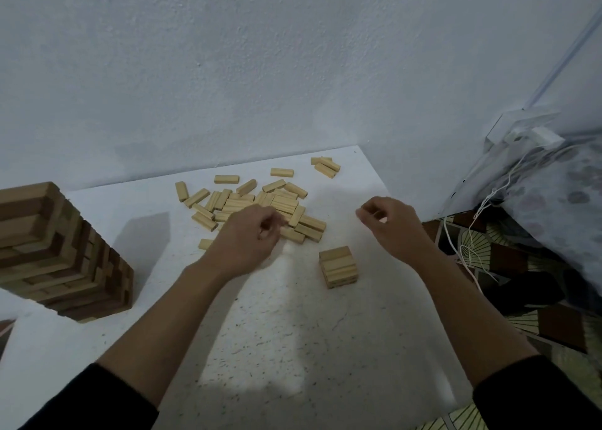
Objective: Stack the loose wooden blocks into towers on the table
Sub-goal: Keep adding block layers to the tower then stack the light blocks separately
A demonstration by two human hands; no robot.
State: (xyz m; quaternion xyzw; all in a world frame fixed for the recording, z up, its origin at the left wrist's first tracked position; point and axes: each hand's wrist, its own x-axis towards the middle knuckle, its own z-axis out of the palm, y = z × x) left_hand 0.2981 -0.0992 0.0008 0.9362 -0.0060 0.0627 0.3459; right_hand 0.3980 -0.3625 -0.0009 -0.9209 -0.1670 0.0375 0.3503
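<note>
**Block stacking: one short tower up, pile mostly loose, both hands over the table**

- Loose wooden blocks: pale, lying flat in a scattered heap at the back-middle of the white table, many touching or overlapping. A small cluster of blocks sits apart at the far right corner. One stray block lies just beside the left wrist.
- Short tower: a few layers of pale blocks, upright, near the front-right of the heap and clear of it. No hand is touching it.
- Tall tower: mixed light and dark blocks, far left of the table, well apart from the heap, layers uneven.
- Left hand: at the near edge of the heap, palm down, fingers curled under. Fingertips are over the blocks; can't tell if they're pinching one.
- Right hand: above bare table to the right of the heap, between heap and table edge, behind the short tower. Fingers curled in, thumb close to index, nothing visible in the grip.
- Both forearms bare, black sleeves pushed up.
- Around: textured white wall behind the table; on the right, patterned fabric, a grey floral cloth, a white cable and a white plug at the wall.
</note>
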